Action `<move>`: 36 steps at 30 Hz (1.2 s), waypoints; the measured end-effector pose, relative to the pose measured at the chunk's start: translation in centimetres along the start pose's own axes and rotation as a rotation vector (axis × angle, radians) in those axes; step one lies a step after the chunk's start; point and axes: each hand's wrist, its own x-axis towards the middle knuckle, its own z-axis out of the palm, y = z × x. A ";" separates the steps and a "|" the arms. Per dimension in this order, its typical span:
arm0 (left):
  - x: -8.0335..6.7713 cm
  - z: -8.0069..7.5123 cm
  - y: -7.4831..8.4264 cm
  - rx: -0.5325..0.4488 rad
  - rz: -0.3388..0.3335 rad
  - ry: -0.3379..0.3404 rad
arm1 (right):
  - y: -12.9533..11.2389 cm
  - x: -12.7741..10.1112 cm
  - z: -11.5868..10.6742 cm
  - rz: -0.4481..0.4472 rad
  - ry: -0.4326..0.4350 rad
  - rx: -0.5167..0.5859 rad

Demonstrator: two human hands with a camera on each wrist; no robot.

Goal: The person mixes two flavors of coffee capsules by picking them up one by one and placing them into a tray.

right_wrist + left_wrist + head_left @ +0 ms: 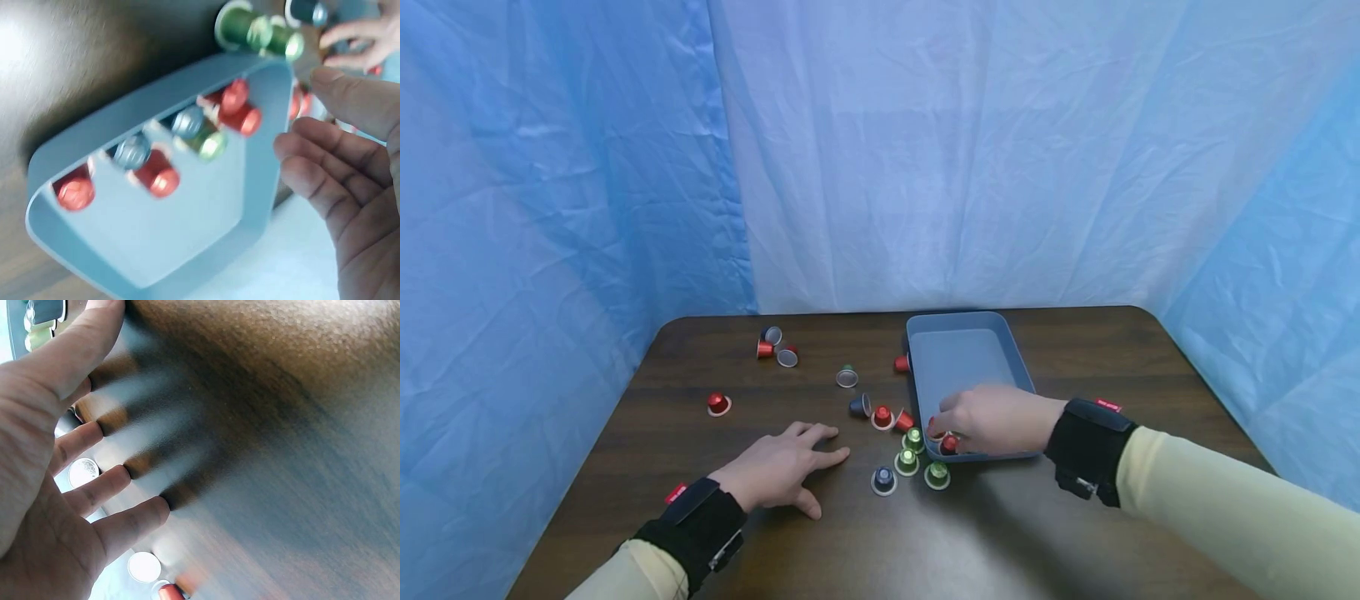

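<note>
My right hand (988,417) is over the near left corner of a blue-grey tray (966,350), beside a red coffee capsule (950,442). In the right wrist view its fingers are loosely bent and nothing shows between them and the thumb. Red, blue and green capsules stand along one wall inside the tray, among them a green capsule (211,144). My left hand (778,471) is low over the table with fingers spread, holding nothing. To its right are a dark blue capsule (883,480) and another dark capsule (860,406).
Outside the tray's near left corner stand several green capsules, one green capsule (937,475) nearest me. Red capsules, including a red capsule (883,417), lie left of the tray. Farther left are a lone red capsule (718,404) and a small cluster. Blue curtains (925,167) surround the table.
</note>
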 end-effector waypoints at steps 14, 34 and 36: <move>0.1 0.1 0.0 0.004 -0.004 -0.006 | -2.7 1.5 2.8 0.089 -0.168 -0.056; -0.1 -0.1 0.1 -0.027 -0.005 -0.004 | -3.5 1.8 4.1 0.206 -0.229 -0.269; -0.1 0.0 0.1 -0.026 -0.007 -0.005 | -3.6 1.7 4.2 0.202 -0.232 -0.287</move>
